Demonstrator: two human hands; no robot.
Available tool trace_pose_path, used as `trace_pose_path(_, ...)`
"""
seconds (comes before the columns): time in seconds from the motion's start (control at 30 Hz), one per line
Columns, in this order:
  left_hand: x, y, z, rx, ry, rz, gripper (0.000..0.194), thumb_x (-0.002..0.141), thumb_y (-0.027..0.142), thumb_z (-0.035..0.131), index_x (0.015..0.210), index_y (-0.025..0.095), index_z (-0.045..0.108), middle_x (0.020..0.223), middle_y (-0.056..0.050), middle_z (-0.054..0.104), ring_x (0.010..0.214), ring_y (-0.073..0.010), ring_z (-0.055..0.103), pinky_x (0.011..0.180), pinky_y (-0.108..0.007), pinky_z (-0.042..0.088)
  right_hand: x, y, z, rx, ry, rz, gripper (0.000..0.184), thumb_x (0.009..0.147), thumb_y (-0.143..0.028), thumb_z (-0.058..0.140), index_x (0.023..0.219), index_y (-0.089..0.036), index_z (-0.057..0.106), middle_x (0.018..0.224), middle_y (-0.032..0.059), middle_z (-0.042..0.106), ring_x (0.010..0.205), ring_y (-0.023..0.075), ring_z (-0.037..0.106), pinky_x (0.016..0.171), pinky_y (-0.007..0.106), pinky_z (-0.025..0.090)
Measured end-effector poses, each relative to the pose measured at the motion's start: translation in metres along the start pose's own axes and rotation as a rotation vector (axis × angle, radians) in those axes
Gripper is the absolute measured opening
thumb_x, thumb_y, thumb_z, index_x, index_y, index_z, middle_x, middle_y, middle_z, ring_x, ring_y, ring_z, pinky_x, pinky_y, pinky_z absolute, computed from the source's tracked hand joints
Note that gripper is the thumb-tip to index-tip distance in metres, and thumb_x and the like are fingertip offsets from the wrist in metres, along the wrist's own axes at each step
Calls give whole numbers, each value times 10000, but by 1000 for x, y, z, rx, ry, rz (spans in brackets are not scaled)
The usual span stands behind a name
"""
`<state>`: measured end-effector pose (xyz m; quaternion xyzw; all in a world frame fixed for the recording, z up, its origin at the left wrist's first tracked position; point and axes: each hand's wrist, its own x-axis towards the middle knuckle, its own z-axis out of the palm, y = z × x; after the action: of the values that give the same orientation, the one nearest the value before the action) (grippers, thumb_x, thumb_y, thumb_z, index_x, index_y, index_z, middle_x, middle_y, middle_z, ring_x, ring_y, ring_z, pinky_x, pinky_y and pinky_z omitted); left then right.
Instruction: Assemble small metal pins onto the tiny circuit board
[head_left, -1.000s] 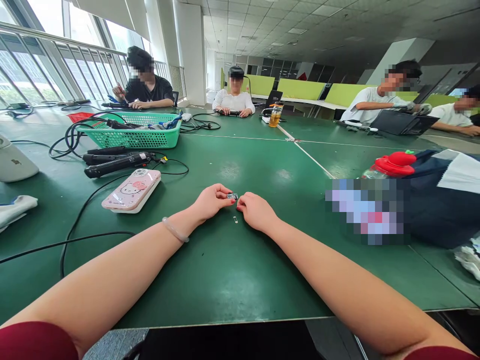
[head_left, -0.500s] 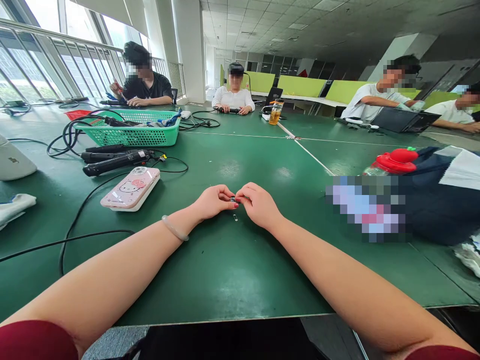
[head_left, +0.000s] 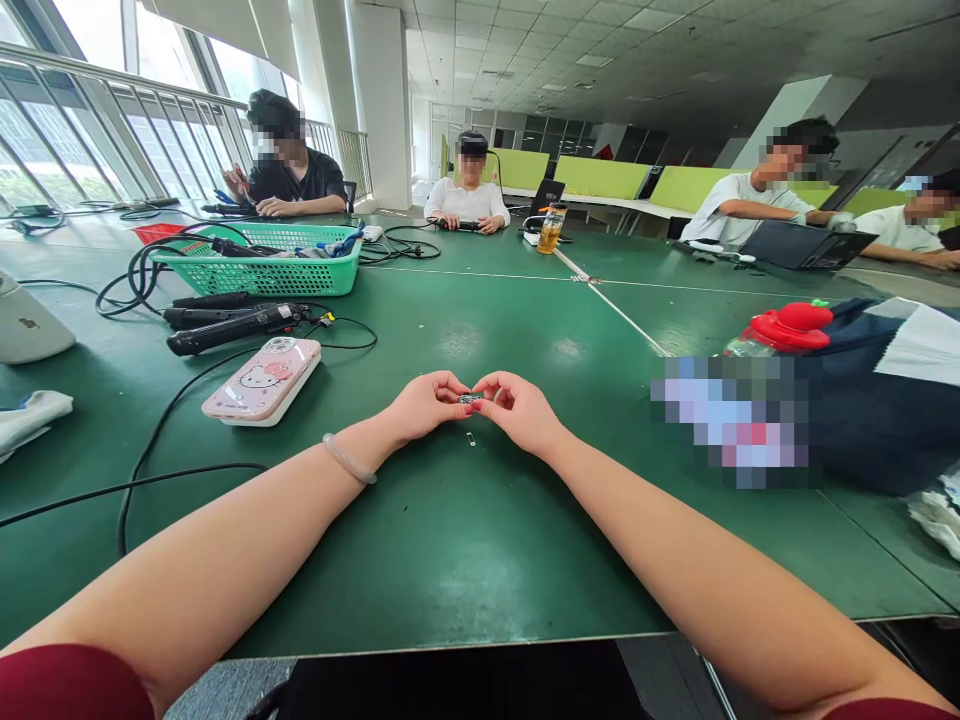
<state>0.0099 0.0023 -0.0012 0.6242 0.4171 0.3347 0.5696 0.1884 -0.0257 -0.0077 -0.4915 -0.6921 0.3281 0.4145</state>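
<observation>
My left hand (head_left: pixel 421 404) and my right hand (head_left: pixel 519 410) meet at the middle of the green table (head_left: pixel 450 540). Between their fingertips they pinch a small dark chip-like part (head_left: pixel 470 398), held just above the tabletop. A tiny pale metal piece (head_left: pixel 471 438) lies on the table right below the hands. A clear bangle (head_left: pixel 349 459) circles my left wrist.
A pink phone case (head_left: pixel 262 379) lies to the left, with black tools (head_left: pixel 225 325), cables and a green basket (head_left: pixel 262 260) behind it. A red-capped bottle (head_left: pixel 784 330) and dark bag (head_left: pixel 885 400) sit at the right. Several other people sit along the far side.
The hands came together on the small part and lifted it slightly; the fingers of both hands now curl around it. The view shifted a little.
</observation>
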Motion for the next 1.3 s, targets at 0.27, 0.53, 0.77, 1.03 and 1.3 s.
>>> trace_pose_path(0.27, 5, -2, -8, -65, 113, -3, 406, 562, 328, 827, 830, 143, 585, 676, 1, 652, 584, -84, 537, 631, -250, 420, -2, 5, -5, -109, -171, 37, 290, 726, -452, 657, 794, -171, 634, 678, -25, 512, 561, 80, 400, 548, 223, 348)
trace_pose_path(0.53, 6, 0, -10, -17, 112, -27, 358, 596, 279, 806, 848, 149, 587, 682, 7, 646, 643, -100, 579, 678, -259, 457, -7, 1, -2, -392, -328, -146, 208, 736, -316, 730, 913, -213, 695, 865, 9, 589, 698, 100, 489, 678, 247, 401)
trace_pose_path(0.77, 9, -3, -11, 26, 83, -8, 359, 600, 287, 802, 853, 152, 587, 735, -11, 666, 693, -115, 610, 716, -273, 479, -1, 11, -2, -365, -315, -186, 120, 830, -146, 603, 870, -208, 697, 860, 15, 624, 758, 113, 547, 741, 268, 424)
trace_pose_path(1.03, 10, -6, -13, 123, 39, -21, 347, 637, 323, 772, 887, 155, 601, 814, -38, 679, 753, -134, 619, 747, -288, 475, 3, 16, -7, -374, -293, -168, 237, 879, -105, 498, 919, -217, 703, 900, 29, 630, 824, 133, 566, 804, 288, 437)
trace_pose_path(1.3, 9, -7, -15, 109, 9, -41, 337, 666, 338, 755, 905, 159, 599, 836, -42, 680, 771, -135, 626, 760, -288, 493, 5, 18, -9, -224, -188, -93, 298, 868, -71, 408, 882, -193, 680, 901, 38, 586, 798, 119, 544, 774, 267, 440)
